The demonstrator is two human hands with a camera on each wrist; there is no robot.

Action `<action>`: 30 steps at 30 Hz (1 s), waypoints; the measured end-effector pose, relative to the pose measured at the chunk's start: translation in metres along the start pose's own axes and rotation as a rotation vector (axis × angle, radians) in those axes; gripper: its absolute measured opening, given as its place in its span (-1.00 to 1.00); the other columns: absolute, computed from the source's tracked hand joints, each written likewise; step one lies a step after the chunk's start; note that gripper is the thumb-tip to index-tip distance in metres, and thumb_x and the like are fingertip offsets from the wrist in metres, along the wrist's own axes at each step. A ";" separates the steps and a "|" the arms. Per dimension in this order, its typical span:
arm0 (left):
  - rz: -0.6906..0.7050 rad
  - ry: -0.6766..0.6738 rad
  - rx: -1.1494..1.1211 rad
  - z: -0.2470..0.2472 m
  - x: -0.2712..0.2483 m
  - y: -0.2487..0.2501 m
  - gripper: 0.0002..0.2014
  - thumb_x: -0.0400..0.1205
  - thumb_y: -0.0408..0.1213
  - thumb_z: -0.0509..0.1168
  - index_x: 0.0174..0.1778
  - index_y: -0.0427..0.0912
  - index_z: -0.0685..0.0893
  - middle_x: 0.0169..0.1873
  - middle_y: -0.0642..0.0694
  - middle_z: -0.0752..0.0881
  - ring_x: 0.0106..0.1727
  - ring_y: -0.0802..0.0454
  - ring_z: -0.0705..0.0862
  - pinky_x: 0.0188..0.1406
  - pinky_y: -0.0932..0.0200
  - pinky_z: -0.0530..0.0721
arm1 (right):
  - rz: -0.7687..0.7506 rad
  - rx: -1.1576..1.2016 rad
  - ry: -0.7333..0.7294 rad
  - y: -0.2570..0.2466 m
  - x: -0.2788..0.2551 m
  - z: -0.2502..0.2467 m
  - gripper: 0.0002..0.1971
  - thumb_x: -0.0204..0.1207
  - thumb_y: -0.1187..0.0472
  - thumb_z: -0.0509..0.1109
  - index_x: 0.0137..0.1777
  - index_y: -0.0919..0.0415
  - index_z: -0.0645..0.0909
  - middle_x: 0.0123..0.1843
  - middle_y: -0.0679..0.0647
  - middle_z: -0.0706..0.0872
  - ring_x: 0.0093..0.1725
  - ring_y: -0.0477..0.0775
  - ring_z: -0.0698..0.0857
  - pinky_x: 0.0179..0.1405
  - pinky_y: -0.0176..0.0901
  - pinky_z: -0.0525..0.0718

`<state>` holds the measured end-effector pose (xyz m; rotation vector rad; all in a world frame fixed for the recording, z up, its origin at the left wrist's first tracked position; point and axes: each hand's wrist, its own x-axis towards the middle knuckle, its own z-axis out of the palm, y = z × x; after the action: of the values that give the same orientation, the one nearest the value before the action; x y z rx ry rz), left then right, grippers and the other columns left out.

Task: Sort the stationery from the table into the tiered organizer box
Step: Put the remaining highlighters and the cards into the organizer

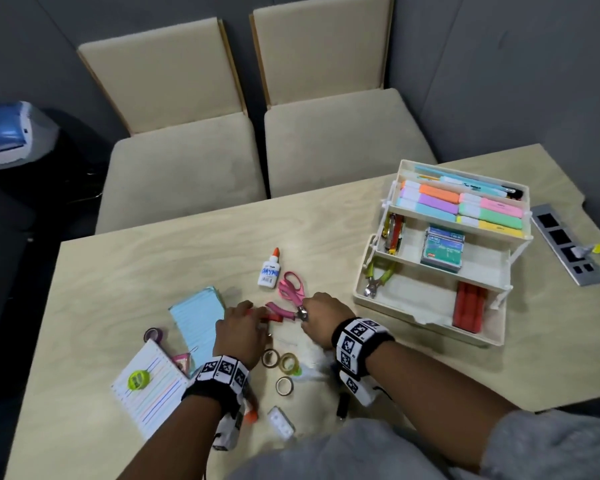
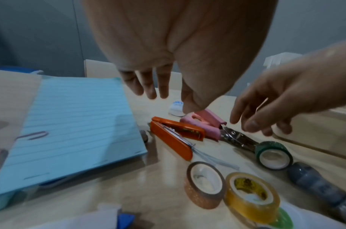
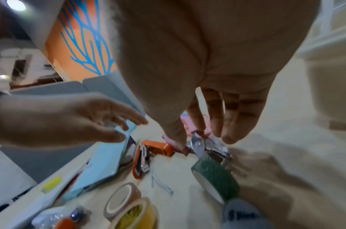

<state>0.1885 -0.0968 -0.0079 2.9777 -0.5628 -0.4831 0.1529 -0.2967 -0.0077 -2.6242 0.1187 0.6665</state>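
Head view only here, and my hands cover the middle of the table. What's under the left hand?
Observer: An orange stapler, hinged open; the left hand hovers over it, fingers straight.
Operator: And the right hand?
Observer: It is open above the pink hole punch, over its metal head, not closed on it.
Operator: Anything near that?
Observer: A green tape roll stands on edge at the punch's tip.

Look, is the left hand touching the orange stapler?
Apart. The left wrist view shows the left hand spread in the air above the orange stapler, with a clear gap below its fingertips.
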 end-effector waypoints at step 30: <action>-0.087 -0.113 -0.107 -0.046 0.050 -0.128 -0.89 0.51 -0.14 0.43 -0.09 0.08 0.66 -0.18 -0.05 0.72 -0.04 -0.17 0.71 -0.08 -0.03 0.73 | 0.384 1.135 0.446 0.011 -0.082 0.005 -0.83 0.57 0.32 0.50 -0.02 0.44 0.61 -0.26 0.28 0.81 -0.44 -0.03 0.69 -0.42 -0.23 0.65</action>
<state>0.2914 0.0046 0.0046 2.8961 -0.4032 -0.6694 0.0761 -0.3066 0.0227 -1.5814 0.8637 0.0268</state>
